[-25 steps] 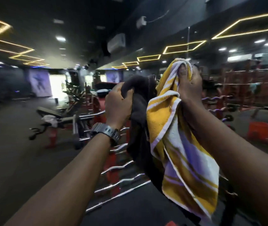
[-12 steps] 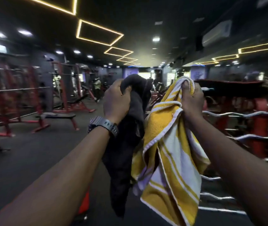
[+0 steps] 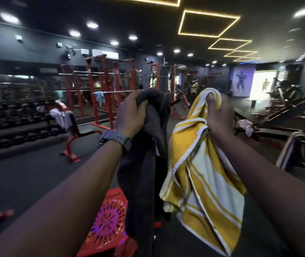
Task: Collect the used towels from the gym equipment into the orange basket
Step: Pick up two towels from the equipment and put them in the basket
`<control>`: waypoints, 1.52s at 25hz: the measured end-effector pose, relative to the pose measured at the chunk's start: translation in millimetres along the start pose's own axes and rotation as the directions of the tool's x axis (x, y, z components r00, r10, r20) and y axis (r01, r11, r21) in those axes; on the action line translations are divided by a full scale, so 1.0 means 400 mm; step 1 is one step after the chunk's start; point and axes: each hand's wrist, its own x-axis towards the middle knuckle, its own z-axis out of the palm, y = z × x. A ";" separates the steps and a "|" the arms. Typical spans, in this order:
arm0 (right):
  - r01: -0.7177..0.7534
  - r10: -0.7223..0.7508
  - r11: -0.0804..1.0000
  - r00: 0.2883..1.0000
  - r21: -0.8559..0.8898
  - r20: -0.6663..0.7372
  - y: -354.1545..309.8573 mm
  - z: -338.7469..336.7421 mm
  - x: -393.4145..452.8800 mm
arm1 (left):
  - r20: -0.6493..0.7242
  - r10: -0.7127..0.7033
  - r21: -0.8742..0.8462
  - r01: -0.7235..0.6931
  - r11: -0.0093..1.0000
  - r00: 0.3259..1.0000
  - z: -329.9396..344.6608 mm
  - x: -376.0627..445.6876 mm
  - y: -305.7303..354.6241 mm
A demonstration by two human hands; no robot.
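We have two used towels in hand and neither is in the basket yet. Our left hand (image 3: 131,113) grips the top of a dark towel (image 3: 144,164), fingers curled round a bunched fold, and the cloth hangs straight down below the wrist and its watch (image 3: 117,140). Our right hand (image 3: 219,115) is clenched on the top of a yellow and white striped towel (image 3: 200,175), which hangs just beside the dark one. The orange basket (image 3: 109,225) sits on the floor right below us, partly hidden behind the dark towel; as far as we can see, the part that shows holds no towel, so we judge the collecting is at an early or middle stage, with these two a short drop away. More is left around the room: a white towel (image 3: 59,117) is draped over a red bench (image 3: 73,138) to the left, a pale blue cloth (image 3: 99,96) hangs on a bar of the red rack (image 3: 107,93) behind it, another pale one (image 3: 245,126) lies on equipment to the right, and what may be a striped towel (image 3: 290,151) hangs at the far right edge, though it is too blurred for us to be sure.
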 end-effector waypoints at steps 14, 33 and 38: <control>-0.078 0.072 0.997 0.981 0.026 0.180 0.377 0.511 0.238 | 0.008 -0.075 0.164 0.073 0.984 0.997 0.271 0.249 -0.443; -0.157 0.104 0.984 0.889 0.084 0.447 0.990 1.117 0.520 | -0.022 -0.314 0.313 0.305 0.899 0.949 0.874 0.492 -0.966; -0.196 0.190 0.980 0.874 -0.035 0.447 1.158 1.267 0.471 | 0.041 -0.407 0.328 0.372 0.868 0.913 0.983 0.494 -1.186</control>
